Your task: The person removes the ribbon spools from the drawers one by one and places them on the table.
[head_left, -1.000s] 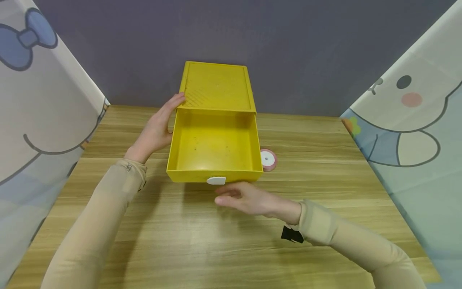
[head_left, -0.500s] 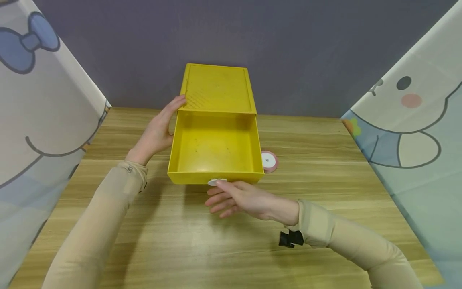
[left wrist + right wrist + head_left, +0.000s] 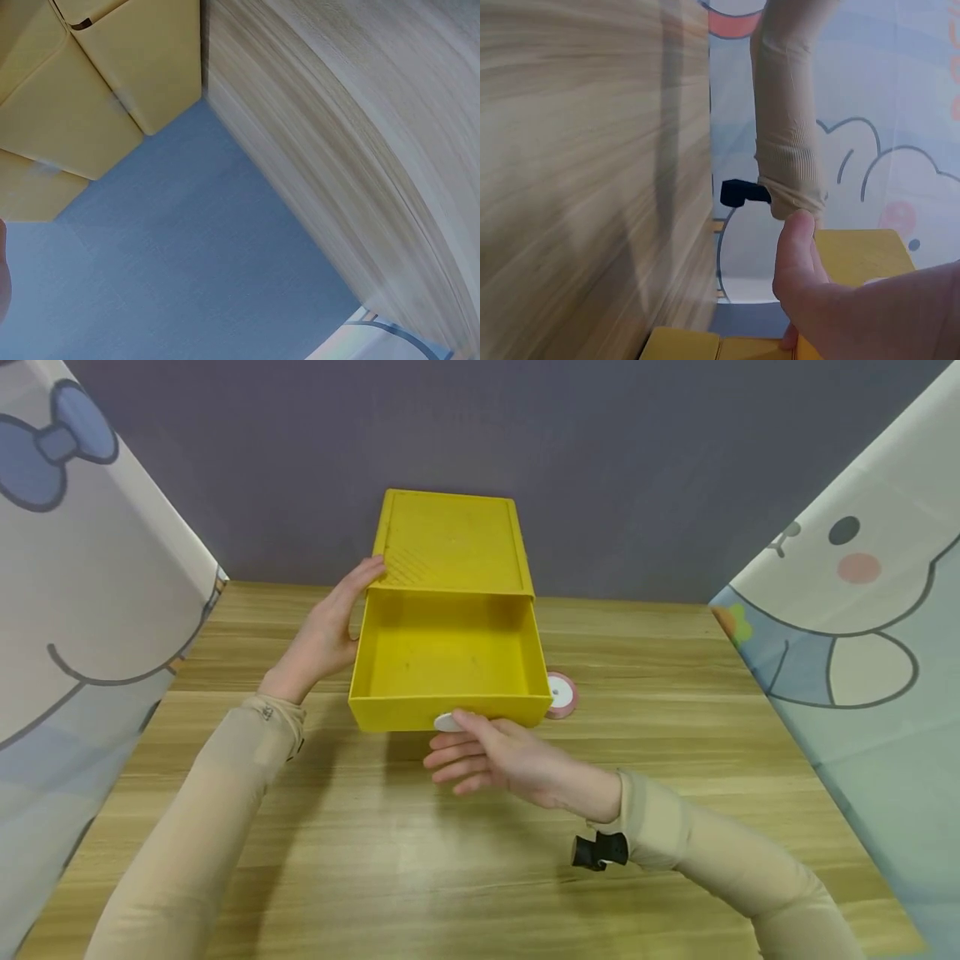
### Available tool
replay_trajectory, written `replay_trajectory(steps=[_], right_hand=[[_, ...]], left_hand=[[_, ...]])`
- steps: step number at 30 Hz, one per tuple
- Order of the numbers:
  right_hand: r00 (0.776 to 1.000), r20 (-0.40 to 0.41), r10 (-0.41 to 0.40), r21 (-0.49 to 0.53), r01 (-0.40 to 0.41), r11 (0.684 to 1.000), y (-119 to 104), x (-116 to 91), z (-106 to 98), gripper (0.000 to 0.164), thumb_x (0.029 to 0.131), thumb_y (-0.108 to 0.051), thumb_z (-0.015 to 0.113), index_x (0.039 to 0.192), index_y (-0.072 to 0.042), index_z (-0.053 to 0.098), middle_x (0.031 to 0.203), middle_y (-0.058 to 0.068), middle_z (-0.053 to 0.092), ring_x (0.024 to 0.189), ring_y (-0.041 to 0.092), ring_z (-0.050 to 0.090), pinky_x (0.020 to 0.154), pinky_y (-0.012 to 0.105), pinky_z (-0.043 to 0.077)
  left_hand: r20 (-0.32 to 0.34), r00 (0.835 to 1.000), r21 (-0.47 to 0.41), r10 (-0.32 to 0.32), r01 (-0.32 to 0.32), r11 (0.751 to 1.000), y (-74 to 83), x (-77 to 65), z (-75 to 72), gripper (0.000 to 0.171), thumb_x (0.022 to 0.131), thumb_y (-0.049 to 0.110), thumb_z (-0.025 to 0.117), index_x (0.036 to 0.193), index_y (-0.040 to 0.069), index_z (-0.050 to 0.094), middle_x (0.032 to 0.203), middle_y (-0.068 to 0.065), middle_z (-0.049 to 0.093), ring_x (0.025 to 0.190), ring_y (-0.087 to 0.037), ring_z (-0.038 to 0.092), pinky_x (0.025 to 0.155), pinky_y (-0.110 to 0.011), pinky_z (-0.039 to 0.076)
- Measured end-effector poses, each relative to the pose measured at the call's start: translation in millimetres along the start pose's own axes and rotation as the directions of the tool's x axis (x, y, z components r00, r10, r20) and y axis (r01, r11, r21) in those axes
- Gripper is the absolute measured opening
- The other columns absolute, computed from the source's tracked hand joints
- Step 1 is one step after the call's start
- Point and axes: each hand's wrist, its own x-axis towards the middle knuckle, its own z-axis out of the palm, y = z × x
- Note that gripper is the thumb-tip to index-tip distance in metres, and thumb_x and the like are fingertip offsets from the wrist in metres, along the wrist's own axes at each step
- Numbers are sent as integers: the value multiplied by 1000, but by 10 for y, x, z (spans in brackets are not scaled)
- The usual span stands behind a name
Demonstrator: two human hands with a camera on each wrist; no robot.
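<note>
A yellow plastic drawer box (image 3: 457, 539) stands on the table against the back wall in the head view. Its drawer (image 3: 450, 652) is pulled far out toward me, with no contents seen inside. My left hand (image 3: 318, 635) lies along the box's left side, fingertips on the top edge. A white tab handle (image 3: 445, 722) sits on the drawer front, where the thumb of my right hand (image 3: 521, 760) touches it. The other right fingers extend leftward below the drawer front. The left wrist view catches the side of the box (image 3: 67, 112) and only a sliver of a finger.
A white spool with a pink rim (image 3: 561, 695) lies beside the drawer on the right, partly hidden by it. The wooden table (image 3: 397, 868) spreads in front. Printed cloth panels (image 3: 862, 610) flank both sides, and a dark wall (image 3: 637, 485) stands behind.
My right hand turned, spread its fingers and brought its thumb onto the white tab. The drawer front has since shifted slightly away from me. My left hand stays on the box.
</note>
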Motion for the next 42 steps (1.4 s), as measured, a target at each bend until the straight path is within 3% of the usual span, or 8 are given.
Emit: replay_trajectory(steps=[17,28,36,42], right_hand=[[998,-50,-34,35,36,999,-113,274,-172,61,103,-44,28,135,4,47,135,24,56,110,22,66,97,35,54],[998,-43,-44,40,46,998,-143,352,-229,60,103,-43,29,135,5,47,136,24,55,107,19,67,89,28,56],[998,-45,-38,18,39,999,-183,417,-259,61,103,-44,28,135,4,47,137,24,53,109,20,66,94,32,55],[998,-50,-29,27,31,999,-226,458,-298,60,103,-43,28,135,3,46,138,22,54,108,18,65,87,25,56]], left_hand=[[2,1000,1,-14,14,1000,4,2,10,83,74,-11,73,144,4,33,155,-14,33,144,-31,31,118,-46,31],[-7,1000,-4,-18,18,1000,-13,-5,21,82,74,-11,73,144,5,34,154,-13,34,144,-30,32,118,-46,32],[-11,1000,-10,-27,27,1000,-14,-22,23,86,70,-12,76,143,4,34,154,-13,35,144,-31,32,118,-46,31],[-12,999,-13,-31,31,999,-7,-9,28,88,68,-18,72,144,5,34,155,-12,34,144,-30,31,118,-47,32]])
